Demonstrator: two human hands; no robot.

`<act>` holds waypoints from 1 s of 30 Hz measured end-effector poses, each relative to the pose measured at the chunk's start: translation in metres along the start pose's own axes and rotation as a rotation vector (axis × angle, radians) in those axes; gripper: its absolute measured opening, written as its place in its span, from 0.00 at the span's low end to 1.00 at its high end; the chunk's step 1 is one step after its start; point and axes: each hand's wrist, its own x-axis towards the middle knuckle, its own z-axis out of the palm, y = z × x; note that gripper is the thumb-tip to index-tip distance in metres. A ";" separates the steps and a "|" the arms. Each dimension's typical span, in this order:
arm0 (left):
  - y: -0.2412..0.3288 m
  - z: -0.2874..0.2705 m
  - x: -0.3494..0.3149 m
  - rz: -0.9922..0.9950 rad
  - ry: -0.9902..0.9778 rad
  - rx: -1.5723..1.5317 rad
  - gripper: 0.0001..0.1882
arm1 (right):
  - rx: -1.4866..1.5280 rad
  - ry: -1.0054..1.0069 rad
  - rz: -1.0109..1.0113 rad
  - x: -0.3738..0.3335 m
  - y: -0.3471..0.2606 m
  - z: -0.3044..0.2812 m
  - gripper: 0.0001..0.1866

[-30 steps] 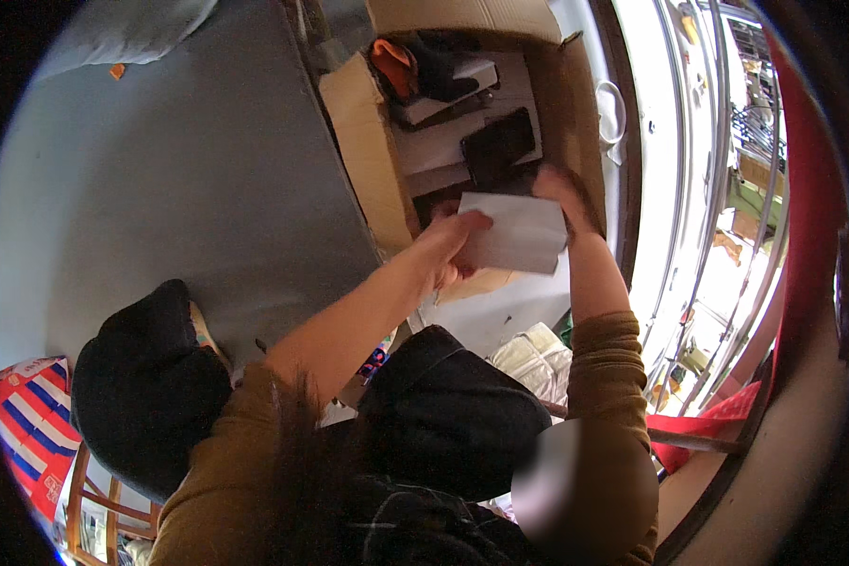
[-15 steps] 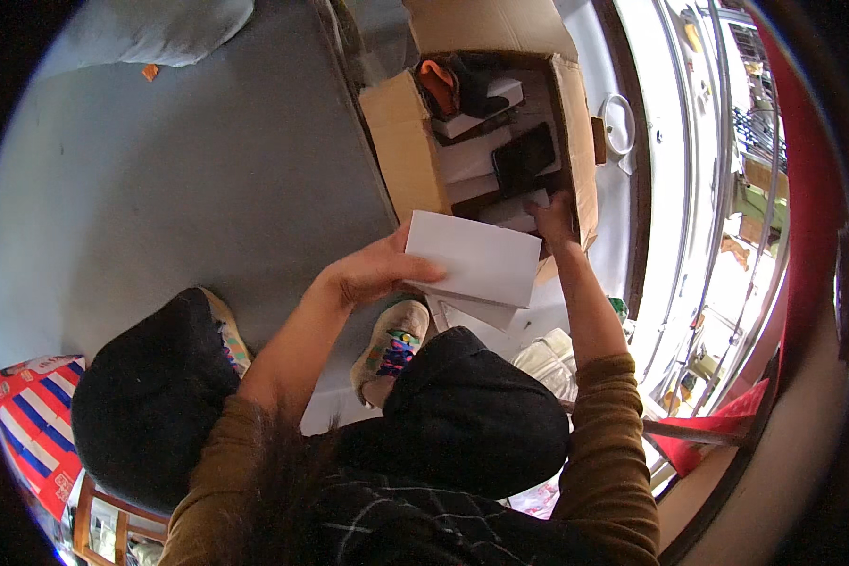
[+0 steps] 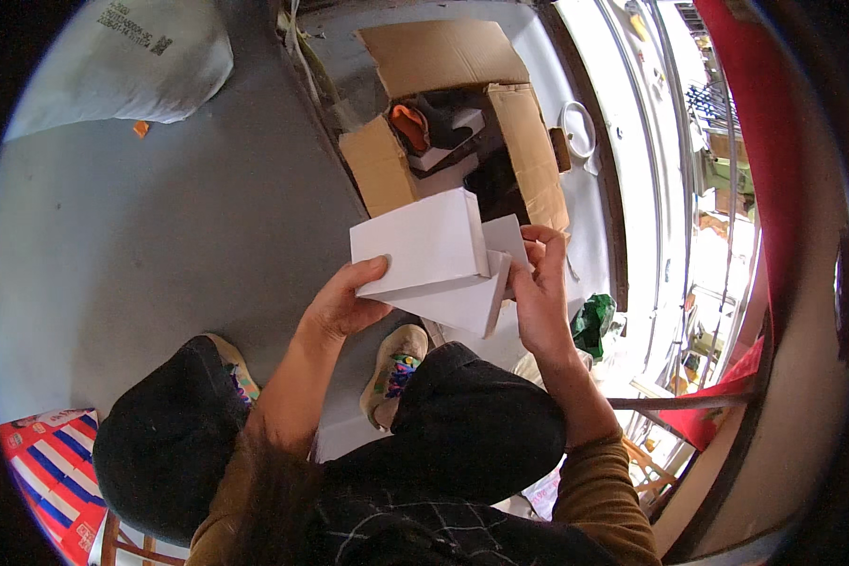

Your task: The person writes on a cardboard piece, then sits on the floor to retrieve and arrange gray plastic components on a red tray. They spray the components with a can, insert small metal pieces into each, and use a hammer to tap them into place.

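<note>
My left hand (image 3: 351, 294) is closed around a stack of white boxes (image 3: 420, 243), its thumb on the upper one. Beneath that, a second white box (image 3: 486, 304) juts out at an angle. My right hand (image 3: 542, 292) pinches another white box (image 3: 507, 236) against the right side of the stack. Just beyond my hands stands a cardboard box (image 3: 528, 156) with its flaps spread. Inside it lie a dark item with an orange part (image 3: 409, 127), a white box and a black object (image 3: 492, 182) partly hidden behind the stack.
A pale sack (image 3: 151, 71) lies at the far left near an orange scrap (image 3: 141, 129). A white ring-shaped item (image 3: 577, 129) is right of the carton. A green bag (image 3: 592, 324) sits beyond my right wrist, and a red, white and blue package (image 3: 57, 472) at lower left.
My right hand has come out of the carton with a white box and brought it to the stack. My left hand has moved slightly left and tilted the boxes.
</note>
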 end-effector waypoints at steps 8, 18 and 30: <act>0.029 -0.023 -0.023 0.147 -0.107 -0.016 0.34 | 0.758 -0.428 0.251 0.040 0.078 -0.010 0.17; 0.063 -0.063 -0.040 0.403 -0.112 -0.051 0.42 | 0.555 -0.038 0.582 0.171 0.242 0.033 0.29; 0.062 -0.065 -0.037 0.336 -0.347 -0.137 0.39 | 0.732 -0.080 0.511 0.190 0.241 0.047 0.21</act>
